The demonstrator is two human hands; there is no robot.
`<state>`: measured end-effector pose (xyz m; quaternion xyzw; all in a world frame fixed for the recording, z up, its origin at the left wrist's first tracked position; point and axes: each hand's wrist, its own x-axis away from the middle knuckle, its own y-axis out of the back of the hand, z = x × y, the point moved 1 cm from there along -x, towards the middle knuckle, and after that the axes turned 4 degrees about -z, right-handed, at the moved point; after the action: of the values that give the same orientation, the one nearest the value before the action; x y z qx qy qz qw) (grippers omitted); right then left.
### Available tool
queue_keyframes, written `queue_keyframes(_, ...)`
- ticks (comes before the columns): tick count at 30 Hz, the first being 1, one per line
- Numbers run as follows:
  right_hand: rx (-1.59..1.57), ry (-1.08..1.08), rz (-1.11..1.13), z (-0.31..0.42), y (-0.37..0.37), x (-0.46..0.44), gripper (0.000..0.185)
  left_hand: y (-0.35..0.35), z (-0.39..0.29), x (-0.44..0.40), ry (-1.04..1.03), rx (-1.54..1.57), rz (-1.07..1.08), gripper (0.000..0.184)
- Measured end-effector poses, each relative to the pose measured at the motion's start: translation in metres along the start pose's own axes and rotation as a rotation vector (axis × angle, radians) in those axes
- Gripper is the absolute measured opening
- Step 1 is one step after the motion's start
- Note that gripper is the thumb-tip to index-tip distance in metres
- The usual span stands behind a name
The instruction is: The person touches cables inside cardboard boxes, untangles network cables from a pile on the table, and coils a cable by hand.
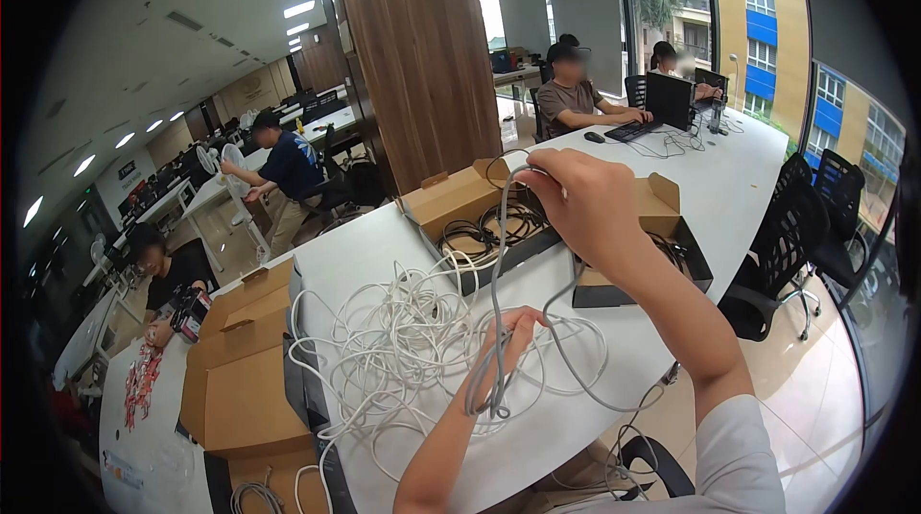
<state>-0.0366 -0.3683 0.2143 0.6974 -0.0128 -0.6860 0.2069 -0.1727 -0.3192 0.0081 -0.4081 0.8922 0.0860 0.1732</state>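
Observation:
My right hand (587, 197), raised over the boxes, pinches a grey cable (498, 264) between thumb and fingers. From there the cable hangs down to my left hand (518, 330), which is closed on it lower down, above the table. Grey loops dangle around my left wrist, and another length curves to the right. Beside my left hand lies a large tangle of white cable (408, 327). Behind it an open cardboard box (451, 195) holds coiled black cables (494, 229). A second open box (614, 295) with dark cables is partly hidden by my right forearm.
Open boxes (225, 384) stand at the left, with a grey coil (257, 497) in the nearest. Red-and-white pieces (144, 384) lie farther left. People sit at the white table (715, 168) and at other desks. Black chairs (782, 245) stand at the right.

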Motion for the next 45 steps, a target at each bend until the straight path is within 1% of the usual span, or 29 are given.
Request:
queue_keyframes(3, 0.117, -0.053, 0.151, -0.027, -0.026, 0.005, 0.019, -0.014, -0.012, 0.003, 0.090, 0.191, 0.086, 0.038)
queue_keyframes(4, 0.143, -0.063, 0.196, -0.037, -0.034, 0.009, 0.020, -0.019, -0.017, 0.005, 0.100, 0.237, 0.089, 0.034)
queue_keyframes(7, 0.109, -0.168, 0.331, -0.054, -0.048, 0.025, 0.019, -0.023, -0.023, 0.008, 0.181, 0.337, 0.051, 0.033)
queue_keyframes(8, 0.037, -0.214, 0.338, -0.058, -0.051, 0.031, 0.021, -0.022, -0.022, 0.006, 0.182, 0.345, 0.054, 0.031)
queue_keyframes(10, -0.145, -0.214, 0.377, -0.065, -0.050, 0.034, 0.019, -0.018, -0.019, 0.003, 0.191, 0.361, 0.054, 0.027)
queue_keyframes(11, -0.237, -0.217, 0.399, -0.066, -0.051, 0.035, 0.019, -0.015, -0.017, 0.001, 0.158, 0.243, 0.024, 0.026)
queue_keyframes(13, -0.517, -0.575, 0.555, -0.068, -0.048, 0.032, 0.017, -0.006, -0.013, -0.005, 0.097, 0.009, -0.029, 0.025)
queue_keyframes(14, -0.653, -0.759, 0.629, -0.069, -0.044, 0.030, 0.016, 0.001, -0.011, -0.005, 0.096, -0.238, -0.109, 0.019)
queue_keyframes(17, -0.973, -0.877, 0.657, -0.068, -0.027, 0.025, 0.015, 0.023, 0.005, -0.010, 0.011, -0.498, -0.262, 0.015)
queue_keyframes(18, -0.996, -0.953, 0.655, -0.067, -0.020, 0.023, 0.014, 0.028, 0.005, -0.011, 0.019, -0.503, -0.318, 0.015)
queue_keyframes(20, -1.008, -0.939, 0.663, -0.069, -0.011, 0.025, 0.017, 0.041, 0.005, -0.012, 0.034, -0.516, -0.433, 0.014)
queue_keyframes(23, -1.021, -0.903, 0.660, -0.063, 0.006, 0.027, 0.022, 0.064, 0.007, -0.013, -0.016, -0.552, -0.527, 0.013)
queue_keyframes(24, -1.023, -0.890, 0.656, -0.060, 0.011, 0.027, 0.024, 0.069, 0.009, -0.016, -0.006, -0.484, -0.560, 0.013)
queue_keyframes(27, -0.975, -0.853, 0.611, -0.055, 0.021, 0.026, 0.027, 0.081, 0.005, -0.014, 0.034, -0.523, -0.607, 0.014)
queue_keyframes(28, -0.958, -0.853, 0.588, -0.055, 0.022, 0.026, 0.027, 0.083, 0.007, -0.015, -0.004, -0.501, -0.607, 0.014)
queue_keyframes(31, -0.911, -0.849, 0.516, -0.056, 0.022, 0.022, 0.025, 0.086, 0.002, -0.012, 0.001, -0.483, -0.513, 0.015)
queue_keyframes(32, -0.904, -0.842, 0.495, -0.058, 0.021, 0.022, 0.025, 0.085, -0.003, -0.012, 0.045, -0.519, -0.467, 0.012)
queue_keyframes(35, -0.919, -0.845, 0.432, -0.063, 0.015, 0.024, 0.024, 0.080, -0.012, -0.005, 0.105, -0.476, -0.261, 0.014)
queue_keyframes(36, -0.920, -0.851, 0.405, -0.066, 0.014, 0.024, 0.023, 0.076, -0.028, -0.004, 0.333, -0.550, -0.218, 0.020)
queue_keyframes(37, -0.920, -0.901, 0.366, -0.066, 0.012, 0.026, 0.023, 0.073, -0.036, -0.002, 0.414, -0.508, -0.190, 0.025)
queue_keyframes(38, -0.951, -0.844, 0.350, -0.068, 0.012, 0.026, 0.023, 0.070, -0.039, -0.002, 0.485, -0.463, -0.143, 0.030)
queue_keyframes(40, -0.934, -0.886, 0.361, -0.071, 0.013, 0.025, 0.022, 0.069, -0.036, 0.000, 0.513, -0.427, -0.073, 0.031)
queue_keyframes(42, -0.989, -0.874, 0.327, -0.074, 0.011, 0.027, 0.022, 0.063, -0.046, 0.004, 0.535, -0.295, -0.091, 0.028)
queue_keyframes(45, -1.025, -0.849, 0.280, -0.077, 0.012, 0.025, 0.021, 0.076, -0.042, 0.006, 0.508, -0.013, 0.022, 0.025)
